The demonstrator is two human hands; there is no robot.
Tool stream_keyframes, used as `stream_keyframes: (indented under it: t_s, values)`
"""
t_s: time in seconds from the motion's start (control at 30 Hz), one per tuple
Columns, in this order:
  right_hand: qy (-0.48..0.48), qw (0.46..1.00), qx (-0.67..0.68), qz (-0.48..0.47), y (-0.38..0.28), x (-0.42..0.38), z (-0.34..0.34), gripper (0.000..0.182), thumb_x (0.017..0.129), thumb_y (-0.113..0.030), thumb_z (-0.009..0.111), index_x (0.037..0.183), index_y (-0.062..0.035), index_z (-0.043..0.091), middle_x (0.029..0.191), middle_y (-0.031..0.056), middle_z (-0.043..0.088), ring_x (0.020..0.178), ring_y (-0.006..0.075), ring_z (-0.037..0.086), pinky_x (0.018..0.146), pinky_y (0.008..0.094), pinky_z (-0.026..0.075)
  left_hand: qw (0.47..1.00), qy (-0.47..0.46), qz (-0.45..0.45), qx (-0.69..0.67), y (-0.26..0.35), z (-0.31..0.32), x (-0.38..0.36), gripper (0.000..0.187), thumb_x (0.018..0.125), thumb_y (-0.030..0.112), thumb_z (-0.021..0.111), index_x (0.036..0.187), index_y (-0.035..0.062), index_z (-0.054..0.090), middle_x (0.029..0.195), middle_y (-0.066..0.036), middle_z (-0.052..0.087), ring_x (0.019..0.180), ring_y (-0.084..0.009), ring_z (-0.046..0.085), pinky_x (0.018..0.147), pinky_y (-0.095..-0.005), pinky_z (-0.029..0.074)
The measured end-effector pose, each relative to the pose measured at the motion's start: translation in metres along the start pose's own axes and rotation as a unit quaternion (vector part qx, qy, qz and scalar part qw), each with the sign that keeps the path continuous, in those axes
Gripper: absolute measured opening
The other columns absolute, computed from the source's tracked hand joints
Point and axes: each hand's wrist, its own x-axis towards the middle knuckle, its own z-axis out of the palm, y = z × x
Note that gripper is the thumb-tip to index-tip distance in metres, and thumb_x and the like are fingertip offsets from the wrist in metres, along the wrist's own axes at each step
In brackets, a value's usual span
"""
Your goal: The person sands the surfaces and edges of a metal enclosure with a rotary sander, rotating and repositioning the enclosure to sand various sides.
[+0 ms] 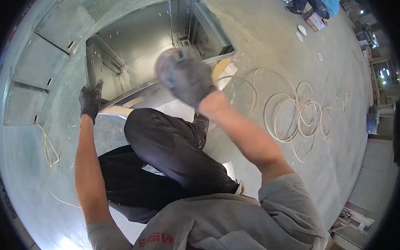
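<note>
A large open metal cabinet lies in front of me, its bare grey inside showing. My left hand, in a dark glove, grips the cabinet's near left corner, with a finger pointing up along the side panel. Above the cabinet's near edge, my right hand, gloved too, is closed around a round-headed sander. Motion blurs the sander, and the glove covers much of its body. A pale hose runs from behind the right hand.
Several flat metal panels lie at the left. Coils of pale hose spread over the floor at the right. White discs lie farther off, near another person beside a box. Wooden strips support the cabinet's near side.
</note>
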Motion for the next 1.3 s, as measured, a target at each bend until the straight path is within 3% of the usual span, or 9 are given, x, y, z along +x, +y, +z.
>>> stream_keyframes:
  t_s: [0.03, 0.2, 0.37, 0.47, 0.63, 0.67, 1.03, 1.17, 1.3]
  values:
    - [-0.063, 0.997, 0.015, 0.053, 0.016, -0.003, -0.001, 0.024, 0.088, -0.025, 0.065, 0.105, -0.0080, 0.064, 0.109, 0.0171, 0.063, 0.098, 0.0335, 0.064, 0.071, 0.0462, 0.061, 1.000, -0.002, -0.006, 0.000, -0.006, 0.003, 0.002, 0.055, 0.091, 0.049, 0.074, 0.087, -0.0051, 0.070, 0.074, -0.026, 0.068, 0.076, -0.0443, 0.068, 0.067, -0.0501, 0.050]
    - [0.051, 0.981, -0.006, 0.186, 0.129, -0.033, -0.013, 0.043, 0.087, -0.039, 0.075, 0.117, -0.0095, 0.063, 0.113, 0.0213, 0.065, 0.104, 0.0395, 0.068, 0.089, 0.0499, 0.056, 0.990, 0.030, 0.105, -0.086, -0.052, 0.033, 0.019, 0.057, 0.090, 0.052, 0.074, 0.090, -0.0050, 0.069, 0.081, -0.029, 0.069, 0.082, -0.0457, 0.068, 0.071, -0.0485, 0.051]
    - [0.039, 0.949, -0.081, 0.303, 0.163, -0.033, -0.031, 0.047, 0.088, -0.042, 0.073, 0.119, -0.0095, 0.061, 0.108, 0.0221, 0.067, 0.101, 0.0411, 0.068, 0.088, 0.0517, 0.055, 1.000, 0.002, 0.015, -0.009, -0.004, 0.004, 0.001, 0.056, 0.090, 0.051, 0.074, 0.096, -0.0045, 0.070, 0.085, -0.030, 0.070, 0.084, -0.0457, 0.068, 0.074, -0.0493, 0.051]
    - [0.031, 0.962, -0.050, 0.267, 0.132, -0.035, -0.016, 0.053, 0.086, -0.042, 0.077, 0.127, -0.0116, 0.061, 0.117, 0.0199, 0.064, 0.102, 0.0402, 0.066, 0.092, 0.0483, 0.054, 1.000, 0.003, -0.003, -0.009, -0.001, -0.001, 0.000, 0.054, 0.091, 0.051, 0.073, 0.094, -0.0029, 0.071, 0.086, -0.028, 0.070, 0.084, -0.0449, 0.068, 0.074, -0.0485, 0.051]
    - [0.061, 0.987, -0.032, 0.145, 0.053, -0.034, 0.019, 0.048, 0.089, -0.040, 0.073, 0.128, -0.0154, 0.060, 0.121, 0.0185, 0.058, 0.097, 0.0377, 0.068, 0.082, 0.0498, 0.059, 0.981, -0.004, 0.162, 0.104, -0.053, 0.021, 0.027, 0.056, 0.092, 0.049, 0.072, 0.090, -0.0062, 0.072, 0.081, -0.031, 0.068, 0.079, -0.0463, 0.067, 0.070, -0.0500, 0.049]
    - [0.072, 0.991, -0.014, 0.113, 0.046, -0.035, 0.018, 0.047, 0.089, -0.039, 0.073, 0.127, -0.0152, 0.060, 0.120, 0.0183, 0.056, 0.096, 0.0372, 0.068, 0.078, 0.0501, 0.059, 0.998, -0.010, 0.052, -0.017, -0.026, 0.011, 0.014, 0.055, 0.093, 0.049, 0.070, 0.090, -0.0062, 0.073, 0.080, -0.033, 0.066, 0.078, -0.0483, 0.066, 0.067, -0.0519, 0.048]
    - [0.183, 0.955, -0.030, 0.231, 0.172, -0.061, 0.013, 0.055, 0.080, -0.038, 0.081, 0.124, -0.0112, 0.061, 0.112, 0.0176, 0.062, 0.108, 0.0385, 0.061, 0.090, 0.0477, 0.053, 0.999, -0.019, 0.047, -0.010, -0.044, 0.019, 0.025, 0.060, 0.092, 0.053, 0.070, 0.085, -0.0065, 0.071, 0.075, -0.031, 0.066, 0.073, -0.0467, 0.065, 0.066, -0.0516, 0.047]
    - [0.213, 0.943, -0.022, 0.255, 0.152, -0.059, 0.015, 0.051, 0.080, -0.033, 0.082, 0.122, -0.0103, 0.063, 0.110, 0.0167, 0.064, 0.106, 0.0386, 0.060, 0.092, 0.0466, 0.051, 0.997, 0.001, 0.061, 0.036, -0.028, 0.012, 0.019, 0.058, 0.091, 0.051, 0.072, 0.087, -0.0067, 0.072, 0.075, -0.029, 0.067, 0.074, -0.0458, 0.066, 0.067, -0.0510, 0.047]
    - [0.109, 0.972, -0.001, 0.207, 0.086, -0.051, 0.024, 0.046, 0.086, -0.037, 0.075, 0.123, -0.0127, 0.061, 0.117, 0.0200, 0.057, 0.104, 0.0391, 0.063, 0.082, 0.0498, 0.057, 0.997, -0.003, 0.064, 0.034, -0.050, 0.020, 0.027, 0.054, 0.092, 0.047, 0.072, 0.088, -0.0067, 0.072, 0.077, -0.029, 0.068, 0.075, -0.0443, 0.067, 0.068, -0.0490, 0.048]
